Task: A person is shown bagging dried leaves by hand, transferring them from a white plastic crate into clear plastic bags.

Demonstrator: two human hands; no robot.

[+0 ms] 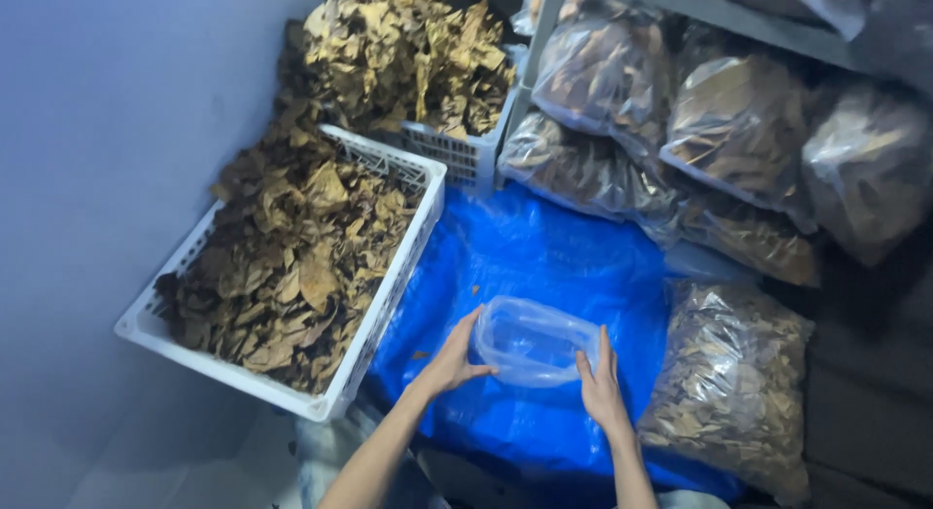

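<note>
One clear plastic bag point(533, 340), thin, crinkled and empty, sits with its mouth held wide between two hands. The left hand point(452, 358) grips the bag's left edge, fingers curled onto the film and thumb reaching across; the right hand point(603, 385) holds the right edge, fingers upright and close together against the plastic. So the bag lies right between the two grips, touching both, resting on a blue plastic sheet point(544, 251) — glossy and rumpled — that spreads under and beyond the hands.

To the left of the left grip stands a white plastic crate point(389, 305) with slotted walls, heaped with dry, brown, curled leaves. Beyond it, farther from the hands, a second white crate point(457, 154) is piled high with paler, yellowish leaves. Two crates in all.

Just right of the right grip lies one filled clear bag point(734, 383) of small brown leaf pieces. Farther off, above the blue sheet, several more stuffed leaf bags point(739, 130) — at least five — crowd a grey shelf point(719, 8).
</note>
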